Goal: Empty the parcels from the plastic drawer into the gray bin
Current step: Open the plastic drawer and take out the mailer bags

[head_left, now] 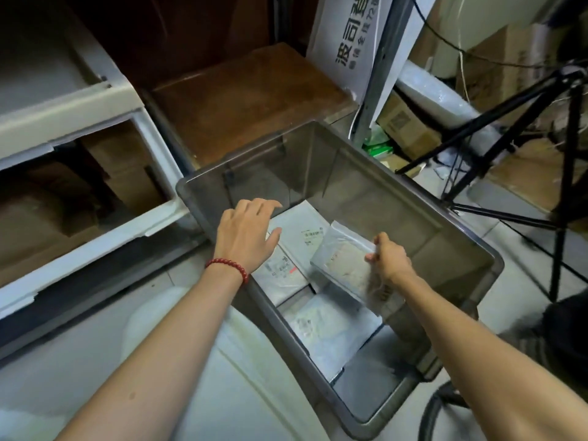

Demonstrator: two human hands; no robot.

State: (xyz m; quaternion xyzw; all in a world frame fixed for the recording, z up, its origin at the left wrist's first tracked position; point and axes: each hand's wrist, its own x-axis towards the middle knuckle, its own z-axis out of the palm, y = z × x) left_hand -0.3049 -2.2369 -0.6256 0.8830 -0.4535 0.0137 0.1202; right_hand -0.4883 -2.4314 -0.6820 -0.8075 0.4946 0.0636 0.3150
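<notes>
Grip of the right hand [386, 259] pinched the bubble-wrapped parcel [343, 265] by one edge, tilted inside the gray plastic tub [413, 198], at 4 o'clock from the wide-open left hand [246, 237]. That thin edge hold could let it slip.

The right hand [389, 259] grips the held parcel [345, 268], and its fingertips are out of sight behind it. That parcel covers part of the flat parcels [321, 326] in the bin [366, 192]. The left hand [246, 232] hides a corner of another. The print on the labels [313, 235] is too small to read. The drawer unit [63, 122] is cut off by the left edge, the tripod [569, 154] by the right and the sign [353, 33] by the top. Both forearms run off the bottom.
</notes>
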